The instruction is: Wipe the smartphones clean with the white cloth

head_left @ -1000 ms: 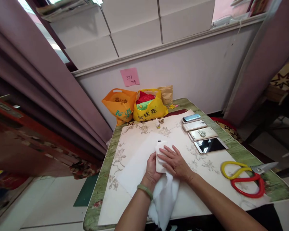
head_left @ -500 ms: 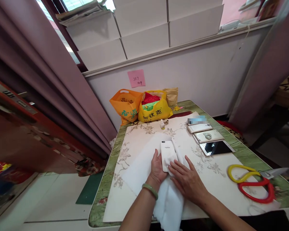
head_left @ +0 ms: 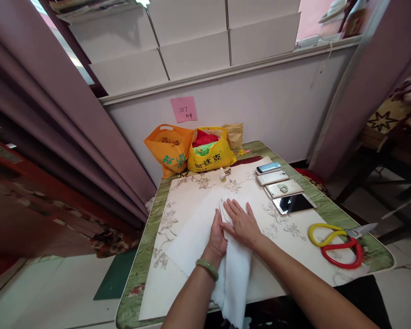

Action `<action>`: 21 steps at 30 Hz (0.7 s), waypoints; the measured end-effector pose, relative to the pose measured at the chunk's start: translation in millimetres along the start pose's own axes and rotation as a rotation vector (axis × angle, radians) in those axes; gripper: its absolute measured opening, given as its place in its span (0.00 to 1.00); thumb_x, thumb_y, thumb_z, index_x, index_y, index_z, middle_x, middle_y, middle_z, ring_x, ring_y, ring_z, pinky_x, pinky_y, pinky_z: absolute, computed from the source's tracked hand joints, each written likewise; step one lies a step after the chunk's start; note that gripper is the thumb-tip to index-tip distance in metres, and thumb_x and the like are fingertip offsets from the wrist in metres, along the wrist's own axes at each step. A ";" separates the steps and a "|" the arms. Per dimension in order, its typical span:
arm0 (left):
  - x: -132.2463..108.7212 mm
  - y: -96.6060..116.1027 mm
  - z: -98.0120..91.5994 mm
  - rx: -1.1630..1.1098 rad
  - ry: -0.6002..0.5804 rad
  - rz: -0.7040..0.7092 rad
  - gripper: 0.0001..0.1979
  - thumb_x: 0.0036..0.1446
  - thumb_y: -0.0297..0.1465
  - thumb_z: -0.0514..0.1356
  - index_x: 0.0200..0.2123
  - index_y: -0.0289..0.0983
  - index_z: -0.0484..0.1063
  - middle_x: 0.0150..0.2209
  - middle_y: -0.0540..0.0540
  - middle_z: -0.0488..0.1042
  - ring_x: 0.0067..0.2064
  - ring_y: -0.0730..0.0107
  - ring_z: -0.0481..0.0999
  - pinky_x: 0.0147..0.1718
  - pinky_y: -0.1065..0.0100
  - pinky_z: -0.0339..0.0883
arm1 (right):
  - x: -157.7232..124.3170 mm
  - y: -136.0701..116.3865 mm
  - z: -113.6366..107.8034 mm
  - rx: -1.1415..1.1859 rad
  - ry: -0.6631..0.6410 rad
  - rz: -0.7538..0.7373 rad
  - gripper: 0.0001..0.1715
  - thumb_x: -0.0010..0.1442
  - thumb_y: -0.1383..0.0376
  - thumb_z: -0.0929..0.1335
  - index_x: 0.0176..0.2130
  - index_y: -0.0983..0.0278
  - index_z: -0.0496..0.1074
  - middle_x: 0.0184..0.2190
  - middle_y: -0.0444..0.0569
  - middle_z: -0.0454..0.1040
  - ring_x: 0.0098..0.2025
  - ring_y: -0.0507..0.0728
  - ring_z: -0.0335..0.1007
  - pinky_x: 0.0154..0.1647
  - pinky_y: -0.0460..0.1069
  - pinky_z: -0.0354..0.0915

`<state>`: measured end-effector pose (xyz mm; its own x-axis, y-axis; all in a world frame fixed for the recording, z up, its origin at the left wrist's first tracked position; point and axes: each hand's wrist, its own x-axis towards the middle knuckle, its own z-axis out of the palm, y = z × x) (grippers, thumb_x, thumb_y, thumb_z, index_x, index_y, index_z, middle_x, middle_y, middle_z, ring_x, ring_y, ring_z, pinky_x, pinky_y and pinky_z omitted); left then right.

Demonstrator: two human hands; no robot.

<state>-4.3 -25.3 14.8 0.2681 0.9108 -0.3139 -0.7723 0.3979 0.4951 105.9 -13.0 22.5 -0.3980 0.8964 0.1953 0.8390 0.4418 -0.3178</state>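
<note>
Both hands meet near the middle of the table, over a white cloth (head_left: 237, 278) that hangs down past the front edge. My left hand (head_left: 218, 235), with a green bangle at the wrist, is curled round the folded cloth from the left. My right hand (head_left: 241, 225) presses flat on the cloth from the right, its fingers extended. The white phone is hidden under the cloth and hands. A second white cloth (head_left: 187, 233) lies spread beneath them on the floral mat (head_left: 154, 292).
Several phones (head_left: 294, 203) lie in a column at the right. Yellow-and-red scissors (head_left: 342, 242) rest near the right edge. A small bottle (head_left: 222, 174) stands further back, before an orange bag (head_left: 171, 146) and a yellow bag (head_left: 212, 155).
The cloth now covers the white phone, which showed before. My right hand has moved up and lies flatter over it. The view has shifted slightly right.
</note>
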 end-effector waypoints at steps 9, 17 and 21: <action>-5.8 1.2 -1.8 -0.016 0.004 -0.040 0.35 0.60 0.53 0.52 0.62 0.37 0.63 0.57 0.39 0.72 0.59 0.51 0.70 0.60 0.52 0.60 | -21.7 1.6 8.1 -0.060 0.032 -0.053 0.44 0.66 0.44 0.55 0.70 0.65 0.43 0.71 0.55 0.42 0.71 0.64 0.36 0.67 0.69 0.31; -9.9 3.3 3.1 -0.094 -0.100 -0.078 0.38 0.60 0.55 0.49 0.61 0.33 0.64 0.54 0.33 0.74 0.57 0.46 0.71 0.58 0.47 0.60 | -66.7 2.5 0.9 -0.044 0.105 -0.222 0.46 0.64 0.43 0.61 0.70 0.63 0.46 0.68 0.58 0.52 0.69 0.66 0.45 0.67 0.71 0.30; -8.0 3.9 2.5 -0.099 -0.106 -0.089 0.39 0.59 0.56 0.49 0.62 0.32 0.63 0.54 0.32 0.73 0.57 0.46 0.71 0.59 0.48 0.59 | -75.4 1.4 -19.8 -0.002 0.098 -0.265 0.41 0.64 0.46 0.63 0.67 0.63 0.54 0.66 0.58 0.58 0.68 0.66 0.50 0.67 0.71 0.31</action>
<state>-8.1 -30.7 21.2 0.3928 0.8812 -0.2631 -0.7946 0.4692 0.3852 144.4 -80.7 25.7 -0.5657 0.7418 0.3601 0.7114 0.6599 -0.2418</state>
